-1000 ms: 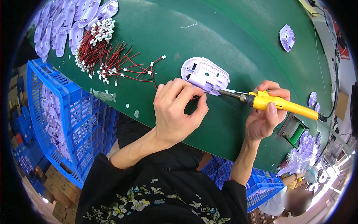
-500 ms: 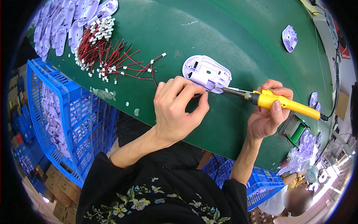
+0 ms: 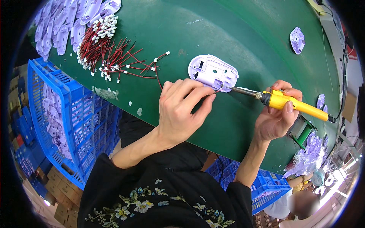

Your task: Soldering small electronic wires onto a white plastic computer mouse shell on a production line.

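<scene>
A lavender plastic shell (image 3: 215,71) lies open side up on the green table, showing its ribs and a rounded battery bay. At its near edge my left hand (image 3: 185,108) pinches a thin red wire (image 3: 218,91) between thumb and forefinger, its end at a small metal contact in the shell. My right hand (image 3: 274,116) grips a yellow soldering iron (image 3: 287,103) like a pen. The iron's tip points left to that same edge; whether it touches the contact I cannot tell. My left fingers partly cover the wire.
A heap of red-and-black wires with white connectors (image 3: 106,53) lies left on the green table (image 3: 243,125), before stacked lavender shells (image 3: 62,28). At right are a green solder spool (image 3: 304,135) and bagged lavender parts (image 3: 311,152). Blue crates (image 3: 70,121) stand below the table. Another person sits lower right.
The soldering iron and my right hand have shifted slightly right, the tip drawing a little back from the contact. The shell and my left hand have moved slightly to the right.
</scene>
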Available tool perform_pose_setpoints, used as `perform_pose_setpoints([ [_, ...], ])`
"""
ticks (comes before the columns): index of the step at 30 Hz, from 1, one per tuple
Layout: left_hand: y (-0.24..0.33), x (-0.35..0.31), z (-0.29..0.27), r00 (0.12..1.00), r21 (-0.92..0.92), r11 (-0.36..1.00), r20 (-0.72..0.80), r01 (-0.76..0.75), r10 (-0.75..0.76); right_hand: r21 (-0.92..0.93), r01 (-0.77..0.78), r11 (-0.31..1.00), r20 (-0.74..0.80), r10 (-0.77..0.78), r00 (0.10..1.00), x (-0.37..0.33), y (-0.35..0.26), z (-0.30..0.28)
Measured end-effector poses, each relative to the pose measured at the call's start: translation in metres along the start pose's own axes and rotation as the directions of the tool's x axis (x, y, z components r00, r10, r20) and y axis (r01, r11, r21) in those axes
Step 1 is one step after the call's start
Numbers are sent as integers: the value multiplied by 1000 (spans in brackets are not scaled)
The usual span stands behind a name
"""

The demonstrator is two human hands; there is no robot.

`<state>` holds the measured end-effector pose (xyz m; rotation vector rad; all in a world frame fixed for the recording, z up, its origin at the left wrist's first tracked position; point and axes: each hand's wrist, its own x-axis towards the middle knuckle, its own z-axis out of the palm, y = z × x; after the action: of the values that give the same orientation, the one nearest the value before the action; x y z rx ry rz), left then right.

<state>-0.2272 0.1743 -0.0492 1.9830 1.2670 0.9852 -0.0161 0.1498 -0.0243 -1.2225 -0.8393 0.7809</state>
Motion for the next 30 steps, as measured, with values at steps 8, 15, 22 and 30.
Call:
perform_pose_setpoints([
  [8, 4, -7, -23, 916, -198, 973, 355, -122, 187, 97, -26, 995, -38, 30, 999, -2, -9, 2],
  [15, 9, -13, -35, 963, -193, 981, 261, -13, 64, 108, -77, 991, -6, 78, 997, -8, -7, 19],
  [22, -5, -16, -31, 996, -33, 998, -81, 46, -48, 70, -139, 988, -19, 140, 990, -5, 4, 34],
  [30, -13, -13, -30, 989, 27, 997, -135, 66, -62, 34, -134, 990, 41, 132, 990, -7, 13, 33],
])
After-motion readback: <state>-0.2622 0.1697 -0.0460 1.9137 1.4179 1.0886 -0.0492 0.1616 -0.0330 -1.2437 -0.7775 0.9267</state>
